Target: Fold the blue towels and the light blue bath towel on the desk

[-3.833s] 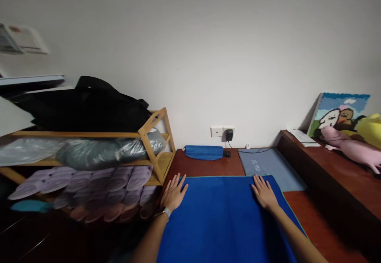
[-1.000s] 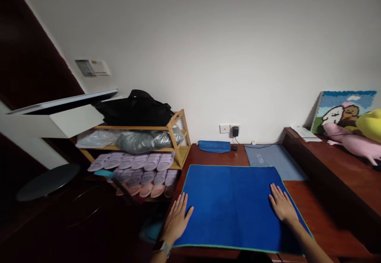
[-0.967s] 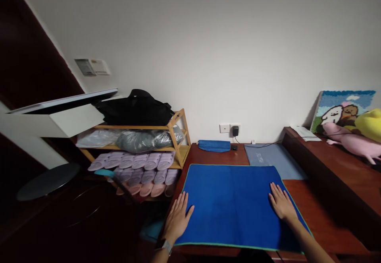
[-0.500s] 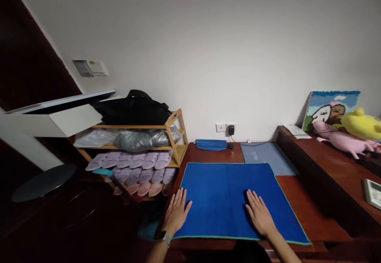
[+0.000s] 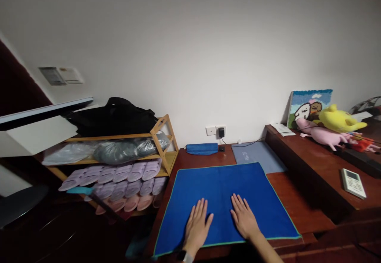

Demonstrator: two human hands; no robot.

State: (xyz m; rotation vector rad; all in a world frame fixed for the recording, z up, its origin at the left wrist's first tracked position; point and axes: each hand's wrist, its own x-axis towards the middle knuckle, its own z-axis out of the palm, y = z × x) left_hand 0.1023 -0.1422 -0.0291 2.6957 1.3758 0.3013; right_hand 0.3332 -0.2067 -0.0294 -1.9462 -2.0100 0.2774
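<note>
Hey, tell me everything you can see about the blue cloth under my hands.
The four-sided, royal-blue cloth with thin green edging looks like soft fabric. It lies spread out and nearly smooth on the reddish-brown wooden table, a faint line running away from you near its middle. Your bare left hand and bare right hand rest palm down on its nearer half. Its far right corner seems to overlap the flat grey-blue mat.
</note>
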